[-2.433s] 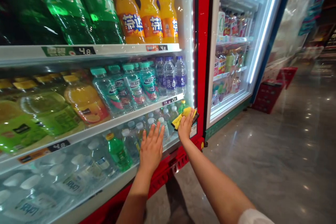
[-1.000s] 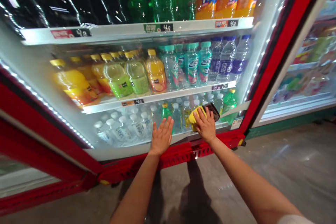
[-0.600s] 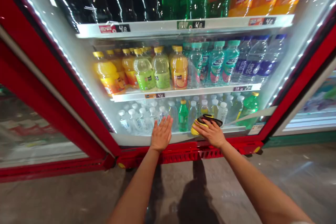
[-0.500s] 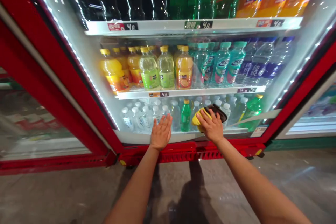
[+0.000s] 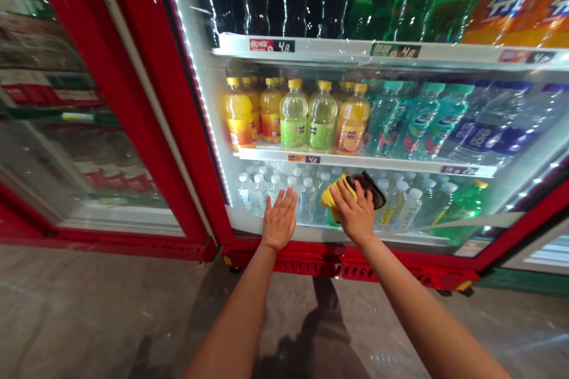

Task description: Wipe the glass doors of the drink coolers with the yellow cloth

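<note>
My left hand [image 5: 280,219] lies flat with fingers stretched out on the lower part of the glass door [image 5: 249,230] of a red drinks fridge. To its right, my right hand [image 5: 355,212] presses a cloth [image 5: 329,196], yellow on one side and dark brown on the other, against the same glass. The fingers rest over the cloth, and its brown part sticks out past them to the right. Behind the glass near both hands stand clear water bottles [image 5: 306,196] on the bottom shelf. A green bottle behind the cloth is mostly hidden.
Juice bottles [image 5: 293,115] fill the middle shelf, and large cola bottles [image 5: 296,0] stand above. The red lower frame [image 5: 306,263] runs below the door, over a grey concrete floor [image 5: 111,314]. Another red-framed fridge [image 5: 137,100] adjoins on the left.
The view has swung left, so the fridge sits further right in it. My right hand and the cloth have slid left along the glass, now covering the green bottle. The left hand stays flat.
</note>
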A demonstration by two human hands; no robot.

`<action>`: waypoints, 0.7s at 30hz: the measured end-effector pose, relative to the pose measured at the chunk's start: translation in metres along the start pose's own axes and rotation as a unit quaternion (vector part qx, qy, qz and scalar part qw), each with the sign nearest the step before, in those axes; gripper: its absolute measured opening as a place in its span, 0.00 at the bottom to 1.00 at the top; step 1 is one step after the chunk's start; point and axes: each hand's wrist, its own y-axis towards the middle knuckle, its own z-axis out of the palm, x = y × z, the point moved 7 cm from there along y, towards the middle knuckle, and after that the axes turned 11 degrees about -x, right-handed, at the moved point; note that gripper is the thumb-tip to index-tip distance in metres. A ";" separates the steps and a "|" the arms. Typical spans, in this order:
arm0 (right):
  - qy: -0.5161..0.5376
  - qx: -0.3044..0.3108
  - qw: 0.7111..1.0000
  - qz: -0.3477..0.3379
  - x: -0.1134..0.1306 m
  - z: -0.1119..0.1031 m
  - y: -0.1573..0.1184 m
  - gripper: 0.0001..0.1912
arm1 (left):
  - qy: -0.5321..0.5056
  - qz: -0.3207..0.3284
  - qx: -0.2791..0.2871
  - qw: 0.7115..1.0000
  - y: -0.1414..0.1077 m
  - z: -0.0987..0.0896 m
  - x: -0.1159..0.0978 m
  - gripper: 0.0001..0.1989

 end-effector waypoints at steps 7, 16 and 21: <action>0.056 0.076 0.989 -0.113 0.070 0.026 -0.018 0.30 | 0.013 -0.021 -0.012 1.000 -0.006 -0.015 0.017 0.33; 0.052 -0.025 0.998 -0.039 0.105 0.036 0.028 0.28 | 0.033 -0.077 -0.044 0.996 -0.012 -0.028 0.047 0.34; 0.089 0.007 0.986 -0.143 0.129 0.040 -0.005 0.29 | 0.061 -0.106 -0.045 0.991 -0.027 -0.034 0.069 0.36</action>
